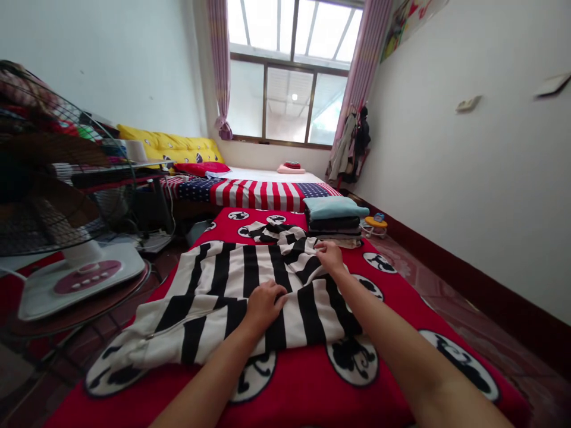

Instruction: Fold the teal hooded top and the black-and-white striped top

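A black-and-white striped garment [232, 279] lies spread on a red bed cover [307, 392] printed with black-and-white round figures. My left hand [264, 304] rests on the garment's near middle, fingers curled into a fold of the cloth. My right hand [329, 255] reaches farther out and pinches the garment's far right part. A bunched striped portion [272, 232] lies just beyond my hands.
A stack of folded clothes [335, 221] with a light blue piece on top sits at the bed's far right. A floor fan [57, 196] stands on a round stool at left. Another bed with a stars-and-stripes cover [263, 191] lies beyond, under the window. A wall runs along the right.
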`<move>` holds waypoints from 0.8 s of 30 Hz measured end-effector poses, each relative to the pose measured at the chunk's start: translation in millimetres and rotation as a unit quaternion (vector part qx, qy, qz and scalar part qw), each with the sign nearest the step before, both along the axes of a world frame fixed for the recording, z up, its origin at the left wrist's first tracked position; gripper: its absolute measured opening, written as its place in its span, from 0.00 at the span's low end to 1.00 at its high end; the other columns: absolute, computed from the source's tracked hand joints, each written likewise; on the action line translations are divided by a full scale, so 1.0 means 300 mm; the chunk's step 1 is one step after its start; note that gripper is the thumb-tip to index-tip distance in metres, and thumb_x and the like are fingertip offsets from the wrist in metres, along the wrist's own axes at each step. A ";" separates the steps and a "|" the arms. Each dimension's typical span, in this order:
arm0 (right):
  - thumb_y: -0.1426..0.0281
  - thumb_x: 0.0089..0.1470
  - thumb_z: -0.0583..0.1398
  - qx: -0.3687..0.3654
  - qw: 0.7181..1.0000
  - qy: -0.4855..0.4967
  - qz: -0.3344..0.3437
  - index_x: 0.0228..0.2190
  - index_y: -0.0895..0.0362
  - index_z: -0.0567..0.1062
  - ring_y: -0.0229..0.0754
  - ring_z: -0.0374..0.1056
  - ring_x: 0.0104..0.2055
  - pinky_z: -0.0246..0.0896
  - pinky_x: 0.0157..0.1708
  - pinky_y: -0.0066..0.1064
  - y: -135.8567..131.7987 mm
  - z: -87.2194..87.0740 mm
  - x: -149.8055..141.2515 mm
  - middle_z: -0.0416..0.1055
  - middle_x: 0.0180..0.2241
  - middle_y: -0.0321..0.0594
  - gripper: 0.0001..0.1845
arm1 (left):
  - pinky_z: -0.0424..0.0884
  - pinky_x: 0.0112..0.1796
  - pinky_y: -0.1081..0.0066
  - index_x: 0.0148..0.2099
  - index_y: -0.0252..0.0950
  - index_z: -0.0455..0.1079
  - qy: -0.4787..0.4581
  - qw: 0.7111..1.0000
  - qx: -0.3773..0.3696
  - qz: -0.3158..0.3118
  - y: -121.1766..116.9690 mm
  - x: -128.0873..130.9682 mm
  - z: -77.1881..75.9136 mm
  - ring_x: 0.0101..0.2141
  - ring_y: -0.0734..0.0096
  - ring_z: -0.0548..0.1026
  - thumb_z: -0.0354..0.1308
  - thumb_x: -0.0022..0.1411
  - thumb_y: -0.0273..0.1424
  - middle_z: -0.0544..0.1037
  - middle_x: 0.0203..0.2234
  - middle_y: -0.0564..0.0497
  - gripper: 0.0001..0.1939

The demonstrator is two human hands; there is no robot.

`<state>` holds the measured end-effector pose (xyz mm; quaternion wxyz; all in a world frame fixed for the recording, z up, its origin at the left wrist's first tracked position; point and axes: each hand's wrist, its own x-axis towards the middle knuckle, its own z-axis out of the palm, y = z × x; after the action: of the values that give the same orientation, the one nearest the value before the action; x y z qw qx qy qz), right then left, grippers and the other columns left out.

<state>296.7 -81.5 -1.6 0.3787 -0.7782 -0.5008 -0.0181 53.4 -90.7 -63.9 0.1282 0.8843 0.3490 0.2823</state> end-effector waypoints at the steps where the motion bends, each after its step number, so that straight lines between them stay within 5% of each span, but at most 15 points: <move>1: 0.79 0.45 0.57 -0.027 1.000 -0.015 -0.003 0.37 0.59 0.79 0.44 0.70 0.40 0.63 0.44 0.32 0.027 -0.006 0.014 0.72 0.41 0.46 0.17 | 0.65 0.39 0.68 0.37 0.41 0.75 -0.003 1.000 0.003 -0.001 -0.001 0.001 -0.002 0.38 0.65 0.73 0.56 0.62 0.32 0.74 0.33 0.51 0.06; 5: 0.79 0.44 0.61 -0.114 0.989 -0.088 -0.019 0.45 0.53 0.77 0.48 0.66 0.49 0.60 0.46 0.34 0.085 -0.046 0.010 0.67 0.49 0.46 0.24 | 0.67 0.40 0.67 0.40 0.39 0.74 -0.030 0.998 0.043 -0.019 -0.010 0.010 -0.008 0.38 0.64 0.72 0.55 0.63 0.28 0.73 0.34 0.49 0.07; 10: 0.75 0.54 0.56 -0.159 0.971 -0.162 -0.071 0.36 0.56 0.80 0.50 0.67 0.48 0.62 0.44 0.35 0.081 -0.003 0.003 0.68 0.45 0.51 0.13 | 0.68 0.41 0.64 0.41 0.37 0.72 -0.070 0.987 0.120 -0.082 -0.030 0.010 -0.005 0.39 0.63 0.71 0.50 0.65 0.26 0.73 0.36 0.47 0.09; 13: 0.73 0.56 0.53 -0.146 0.961 -0.198 -0.123 0.38 0.59 0.80 0.51 0.68 0.47 0.62 0.44 0.38 0.048 0.123 0.055 0.68 0.45 0.55 0.16 | 0.68 0.42 0.62 0.43 0.37 0.71 -0.093 0.974 0.159 -0.134 -0.051 0.003 0.005 0.39 0.63 0.71 0.51 0.65 0.28 0.73 0.38 0.46 0.08; 18: 0.67 0.58 0.52 -0.079 0.947 -0.242 -0.195 0.44 0.65 0.76 0.58 0.64 0.51 0.61 0.45 0.44 -0.010 0.427 0.179 0.66 0.48 0.60 0.20 | 0.69 0.45 0.62 0.45 0.36 0.70 -0.061 0.935 0.229 -0.264 -0.093 0.017 0.039 0.43 0.63 0.73 0.49 0.67 0.28 0.75 0.42 0.45 0.10; 24: 0.64 0.52 0.57 0.040 0.944 -0.236 -0.226 0.38 0.61 0.77 0.55 0.65 0.43 0.61 0.43 0.48 -0.122 0.731 0.248 0.72 0.38 0.56 0.16 | 0.61 0.57 0.59 0.57 0.39 0.67 0.018 0.920 0.199 -0.337 -0.142 0.121 0.064 0.58 0.58 0.64 0.52 0.66 0.36 0.66 0.59 0.43 0.18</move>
<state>371.1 -117.9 217.8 0.2663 -0.8286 -0.3858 -0.3060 89.6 -133.4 -44.9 0.0307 0.9618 -0.0314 0.2703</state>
